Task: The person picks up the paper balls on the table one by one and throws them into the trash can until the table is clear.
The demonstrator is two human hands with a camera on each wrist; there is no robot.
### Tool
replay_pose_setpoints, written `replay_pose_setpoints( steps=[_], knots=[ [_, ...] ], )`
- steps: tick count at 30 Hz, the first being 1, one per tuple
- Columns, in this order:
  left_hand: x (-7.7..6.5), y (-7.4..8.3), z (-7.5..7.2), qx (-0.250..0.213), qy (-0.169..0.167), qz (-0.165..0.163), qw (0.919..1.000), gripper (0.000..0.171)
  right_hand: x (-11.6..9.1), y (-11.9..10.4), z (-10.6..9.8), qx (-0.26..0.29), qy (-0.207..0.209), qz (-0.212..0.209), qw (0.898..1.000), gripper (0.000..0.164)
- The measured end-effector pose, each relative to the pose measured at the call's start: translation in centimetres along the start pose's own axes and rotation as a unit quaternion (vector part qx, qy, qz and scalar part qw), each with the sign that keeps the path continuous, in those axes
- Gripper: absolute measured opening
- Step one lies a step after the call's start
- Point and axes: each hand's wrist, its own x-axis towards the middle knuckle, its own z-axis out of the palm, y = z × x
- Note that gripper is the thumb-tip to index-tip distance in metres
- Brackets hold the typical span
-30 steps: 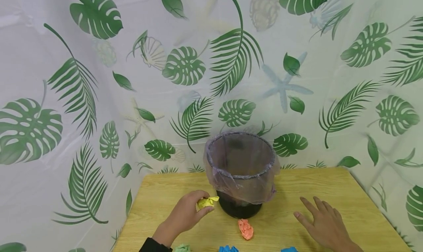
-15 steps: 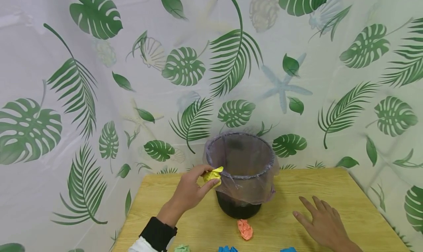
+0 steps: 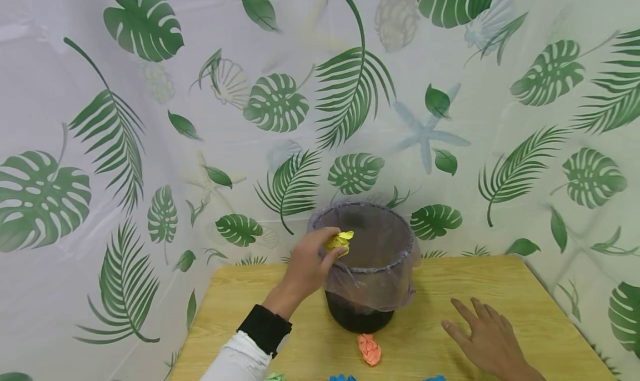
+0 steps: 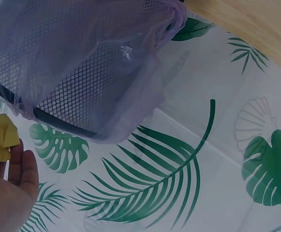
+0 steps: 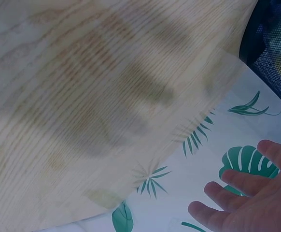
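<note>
My left hand pinches a crumpled piece of yellow paper between thumb and fingers. It is at the near left rim of a black mesh trash bin lined with a thin purple plastic bag. In the left wrist view the yellow paper stands beside the bagged rim. My right hand is held over the right part of the table, its fingers spread and holding nothing. The right wrist view shows the same hand with its fingers apart.
A crumpled orange paper lies just in front of the bin on the wooden table. Green paper and two blue papers, one near the middle, are cut off at the bottom edge. A leaf-patterned sheet hangs behind.
My left hand has risen and moved right with the yellow paper, from beside the bin's lower part up to its rim. The right hand stays put.
</note>
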Motion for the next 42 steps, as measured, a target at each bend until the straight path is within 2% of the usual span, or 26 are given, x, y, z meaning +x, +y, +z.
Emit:
replay_pose_setpoints(
  steps=[3, 7, 12, 15, 20, 23, 27, 32, 38, 42],
  knots=[
    [0.7, 0.1, 0.7, 0.006, -0.018, -0.024, 0.9995, 0.043, 0.1, 0.0, -0.1, -0.002, -0.004, 0.002, 1.000, 0.073],
    [1.6, 0.4, 1.4, -0.001, -0.069, -0.054, 0.9961, 0.041, 0.2, 0.0, -0.2, -0.004, -0.009, 0.005, 1.000, 0.073],
    [2.6, 0.8, 2.0, -0.015, -0.149, -0.116, 0.9819, 0.038, 0.3, -0.1, 0.0, -0.001, -0.012, 0.006, 1.000, 0.074],
    [3.1, 1.0, 2.3, 0.016, -0.189, -0.131, 0.9730, 0.044, 0.2, -0.2, 0.1, -0.001, -0.012, 0.006, 1.000, 0.074],
    [3.2, 1.4, 2.3, 0.073, -0.232, -0.129, 0.9614, 0.061, 0.1, -0.3, 0.1, -0.003, -0.008, 0.006, 1.000, 0.074],
    [3.1, 1.5, 2.2, 0.087, -0.234, -0.120, 0.9607, 0.064, 0.1, -0.3, 0.1, -0.003, -0.005, 0.005, 1.000, 0.074],
    [3.1, 1.6, 2.1, 0.094, -0.225, -0.106, 0.9640, 0.062, 0.1, -0.2, 0.1, 0.000, -0.003, 0.004, 1.000, 0.073],
    [2.7, 1.3, 2.1, 0.085, -0.214, -0.104, 0.9675, 0.057, 0.0, -0.2, 0.3, 0.001, -0.005, 0.005, 1.000, 0.073],
    [1.6, 0.7, 1.2, 0.068, -0.154, -0.079, 0.9826, 0.052, -0.2, -0.3, 0.4, 0.006, -0.003, 0.002, 1.000, 0.073],
    [0.7, 0.3, 0.4, 0.072, -0.122, -0.072, 0.9873, 0.051, -0.3, -0.2, 0.3, 0.005, -0.004, 0.002, 1.000, 0.072]
  ],
)
